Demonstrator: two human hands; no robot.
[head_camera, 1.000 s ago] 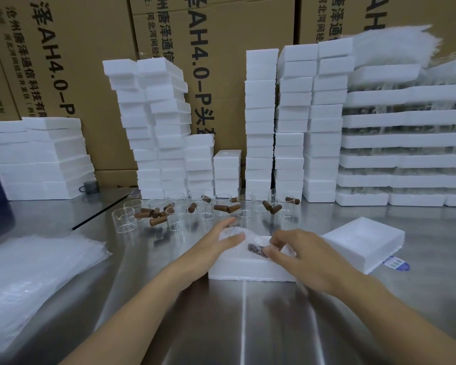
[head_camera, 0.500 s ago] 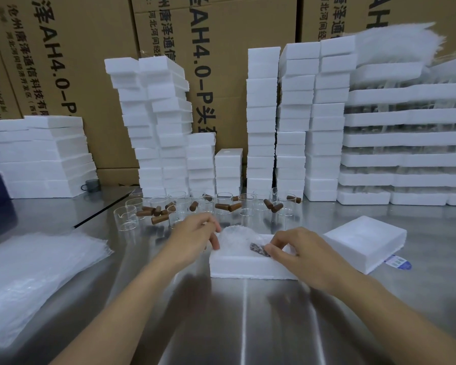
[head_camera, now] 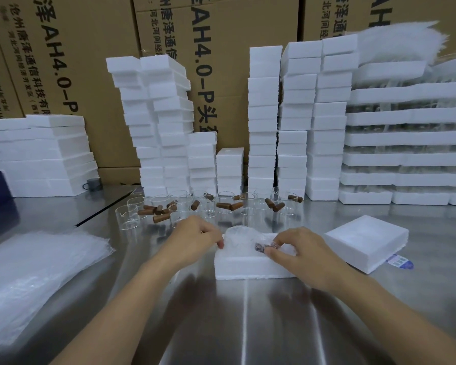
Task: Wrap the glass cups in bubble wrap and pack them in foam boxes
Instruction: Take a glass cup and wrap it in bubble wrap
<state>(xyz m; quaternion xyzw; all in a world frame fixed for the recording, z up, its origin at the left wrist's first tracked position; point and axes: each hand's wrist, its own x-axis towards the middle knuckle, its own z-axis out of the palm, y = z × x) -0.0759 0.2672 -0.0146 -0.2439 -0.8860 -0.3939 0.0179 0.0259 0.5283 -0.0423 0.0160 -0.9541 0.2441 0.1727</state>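
An open white foam box (head_camera: 245,267) lies on the steel table in front of me. A glass cup wrapped in bubble wrap (head_camera: 241,239) sits inside it, with a brown stopper (head_camera: 261,247) showing through the wrap. My left hand (head_camera: 195,238) pinches the wrap at the box's left edge. My right hand (head_camera: 298,248) grips the wrapped bundle at the stopper end. Behind the box stand several bare glass cups (head_camera: 208,206) among loose brown stoppers (head_camera: 228,206). The foam lid (head_camera: 366,241) lies to the right.
A stack of bubble-wrap sheets (head_camera: 34,270) lies at the left. Tall stacks of foam boxes (head_camera: 163,122) and flat foam trays (head_camera: 406,143) line the back, in front of cardboard cartons (head_camera: 221,48). A small label (head_camera: 400,260) lies by the lid.
My left hand has drawn back from the top of the wrapped cup to the box's left edge and closed on the wrap. My right hand stays at the stopper end.
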